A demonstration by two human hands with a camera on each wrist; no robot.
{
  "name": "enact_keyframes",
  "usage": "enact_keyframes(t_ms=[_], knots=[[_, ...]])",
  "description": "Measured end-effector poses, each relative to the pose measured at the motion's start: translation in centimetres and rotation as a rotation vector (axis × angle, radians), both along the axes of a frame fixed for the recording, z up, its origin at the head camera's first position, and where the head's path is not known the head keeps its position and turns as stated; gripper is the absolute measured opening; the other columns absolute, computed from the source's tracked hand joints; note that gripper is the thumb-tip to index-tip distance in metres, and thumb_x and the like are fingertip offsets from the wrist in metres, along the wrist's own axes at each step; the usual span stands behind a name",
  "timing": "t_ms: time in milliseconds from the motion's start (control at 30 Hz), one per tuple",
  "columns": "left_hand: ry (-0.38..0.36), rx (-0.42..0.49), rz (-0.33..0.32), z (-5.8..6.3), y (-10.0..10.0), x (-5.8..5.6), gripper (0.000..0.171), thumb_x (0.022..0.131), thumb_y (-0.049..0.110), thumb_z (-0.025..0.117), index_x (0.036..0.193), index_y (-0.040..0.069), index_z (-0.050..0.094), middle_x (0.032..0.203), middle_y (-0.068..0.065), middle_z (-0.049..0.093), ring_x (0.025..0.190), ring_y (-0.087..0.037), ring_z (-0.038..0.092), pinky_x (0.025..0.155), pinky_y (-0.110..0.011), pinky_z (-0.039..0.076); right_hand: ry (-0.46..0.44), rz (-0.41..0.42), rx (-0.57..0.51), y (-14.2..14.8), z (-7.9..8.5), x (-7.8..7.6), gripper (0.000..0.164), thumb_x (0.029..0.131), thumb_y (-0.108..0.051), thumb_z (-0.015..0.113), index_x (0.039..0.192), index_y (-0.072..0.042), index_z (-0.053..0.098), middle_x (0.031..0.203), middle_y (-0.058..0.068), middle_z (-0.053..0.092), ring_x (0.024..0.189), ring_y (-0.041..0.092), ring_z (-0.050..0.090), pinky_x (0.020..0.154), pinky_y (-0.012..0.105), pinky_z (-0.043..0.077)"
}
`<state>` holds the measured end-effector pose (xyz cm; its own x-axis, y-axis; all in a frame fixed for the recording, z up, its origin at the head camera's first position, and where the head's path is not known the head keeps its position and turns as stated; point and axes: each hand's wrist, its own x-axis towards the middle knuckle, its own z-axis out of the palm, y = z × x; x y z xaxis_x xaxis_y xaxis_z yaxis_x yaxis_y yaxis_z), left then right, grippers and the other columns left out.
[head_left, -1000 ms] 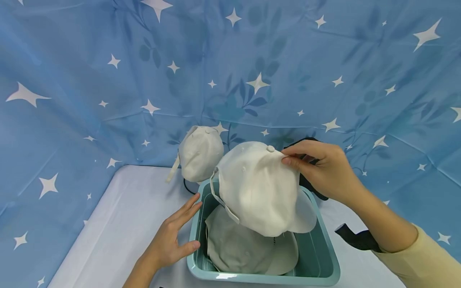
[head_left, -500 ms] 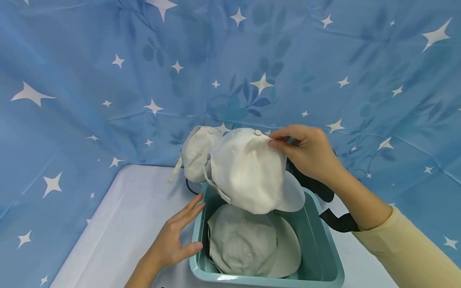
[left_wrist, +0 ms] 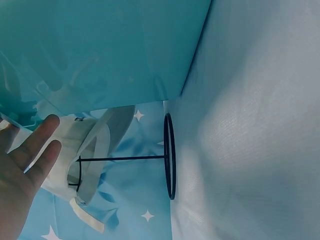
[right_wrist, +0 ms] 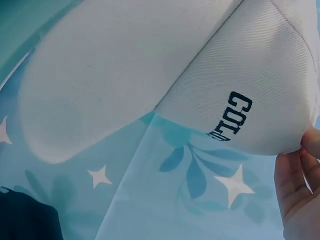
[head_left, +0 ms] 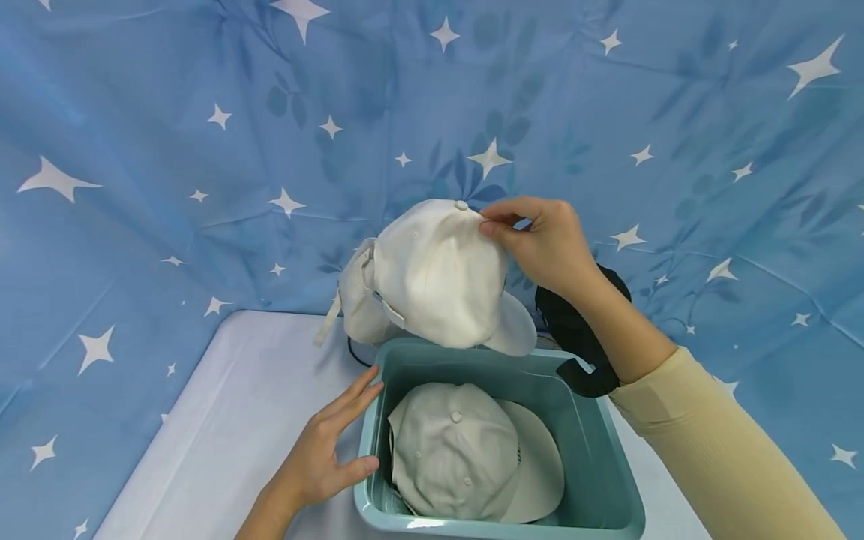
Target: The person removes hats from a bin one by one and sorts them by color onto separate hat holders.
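Observation:
My right hand (head_left: 543,240) pinches a white baseball cap (head_left: 439,277) by the crown near its top button, holding it above the back rim of the teal bin (head_left: 499,529). Dark lettering shows on this cap's front in the right wrist view, where thumb and fingers (right_wrist: 295,185) grip the crown's edge. My left hand (head_left: 324,446) rests with fingers spread at the bin's left side. Inside the bin lies a pale grey-green cap (head_left: 459,450), brim to the right. Behind the held cap, another white cap (head_left: 358,300) is partly hidden; the left wrist view shows it on a black wire stand (left_wrist: 122,159).
A black cap (head_left: 570,322) stands behind the bin at right, partly covered by my right forearm. A white cloth covers the table (head_left: 263,390). The blue star-patterned curtain (head_left: 202,165) hangs close behind the table.
My right hand has lifted the white cap up, back and leftward out of the bin, uncovering the cap below. It now overlaps the cap on the stand. The left hand stays at the bin.

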<state>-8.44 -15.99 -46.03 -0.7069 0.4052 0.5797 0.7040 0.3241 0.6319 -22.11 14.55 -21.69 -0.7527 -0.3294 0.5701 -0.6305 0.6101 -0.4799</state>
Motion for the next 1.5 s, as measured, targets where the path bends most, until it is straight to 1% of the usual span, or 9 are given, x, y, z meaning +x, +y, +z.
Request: enact_keyframes(t_ms=[100,233,500,600,800,1033,1200,1333,1500], knots=[[0.003,0.002,-0.002,0.0,0.0,-0.1,0.079,0.089,0.033,0.075,0.159,0.010,0.045,0.167,-0.015,0.035,0.149,-0.033,0.042,0.111,-0.051,0.047,-0.009,-0.003,-0.022,-0.6,0.2,-0.8,0.014,0.096,-0.010,0.076,0.108,-0.007,0.083,0.099,0.007,0.079,0.089,0.016,0.071,0.072,0.020,0.054],[0.003,0.009,-0.007,0.0,0.1,-0.1,0.079,0.090,0.033,0.074,0.160,0.011,0.045,0.167,-0.015,0.036,0.149,-0.033,0.042,0.111,-0.049,0.047,-0.008,-0.004,-0.049,-1.3,0.3,-1.7,0.016,0.097,-0.010,0.076,0.111,-0.008,0.083,0.100,0.007,0.079,0.094,0.015,0.070,0.073,0.020,0.054],[0.016,0.008,-0.002,0.0,0.1,-0.1,0.078,0.089,0.033,0.075,0.158,0.007,0.047,0.167,-0.015,0.036,0.149,-0.032,0.043,0.113,-0.044,0.045,0.004,-0.018,-0.077,-2.7,-0.6,-3.4,0.016,0.097,-0.009,0.076,0.111,-0.008,0.083,0.098,0.009,0.079,0.092,0.020,0.071,0.068,0.021,0.051],[0.013,0.004,0.000,0.0,0.1,-0.1,0.079,0.087,0.031,0.076,0.158,0.009,0.047,0.167,-0.015,0.036,0.149,-0.032,0.043,0.114,-0.043,0.045,0.033,-0.020,-0.076,-3.4,-1.1,-3.8,0.016,0.096,-0.008,0.076,0.110,-0.006,0.083,0.098,0.011,0.079,0.090,0.023,0.071,0.065,0.022,0.049],[0.005,0.001,0.010,-0.1,-0.1,-0.1,0.079,0.087,0.031,0.076,0.158,0.010,0.048,0.167,-0.013,0.037,0.149,-0.031,0.043,0.114,-0.042,0.044,0.092,0.015,-0.079,-4.7,-2.6,-4.5,0.016,0.094,-0.005,0.078,0.109,-0.003,0.082,0.097,0.013,0.079,0.084,0.025,0.069,0.062,0.029,0.047],[0.016,-0.005,0.008,-0.1,-0.2,-0.2,0.079,0.088,0.033,0.076,0.159,0.012,0.047,0.167,-0.013,0.037,0.149,-0.032,0.043,0.116,-0.037,0.042,0.105,0.020,-0.110,-5.9,-4.2,-5.3,0.015,0.095,-0.004,0.076,0.109,-0.003,0.082,0.099,0.012,0.079,0.089,0.024,0.072,0.068,0.033,0.051],[0.021,-0.008,0.014,0.1,-0.2,-0.3,0.079,0.087,0.030,0.076,0.156,0.006,0.049,0.167,-0.013,0.036,0.149,-0.032,0.043,0.117,-0.034,0.039,0.120,0.038,-0.124,-7.1,-5.8,-6.3,0.016,0.095,-0.006,0.076,0.110,-0.003,0.082,0.101,0.013,0.079,0.089,0.025,0.073,0.067,0.033,0.052],[0.018,-0.006,0.014,0.2,-0.1,-0.2,0.078,0.087,0.030,0.076,0.156,0.004,0.049,0.167,-0.013,0.037,0.150,-0.032,0.042,0.117,-0.034,0.039,0.106,0.045,-0.135,-7.9,-7.0,-6.8,0.016,0.095,-0.007,0.076,0.110,-0.004,0.082,0.102,0.012,0.079,0.090,0.026,0.074,0.071,0.036,0.056],[0.011,-0.011,0.019,0.1,0.1,-0.1,0.079,0.087,0.031,0.076,0.156,0.004,0.049,0.167,-0.013,0.037,0.150,-0.032,0.042,0.117,-0.036,0.039,0.086,0.038,-0.125,-8.3,-7.8,-7.0,0.017,0.095,-0.008,0.077,0.110,-0.005,0.083,0.104,0.011,0.080,0.089,0.026,0.074,0.072,0.037,0.058]])
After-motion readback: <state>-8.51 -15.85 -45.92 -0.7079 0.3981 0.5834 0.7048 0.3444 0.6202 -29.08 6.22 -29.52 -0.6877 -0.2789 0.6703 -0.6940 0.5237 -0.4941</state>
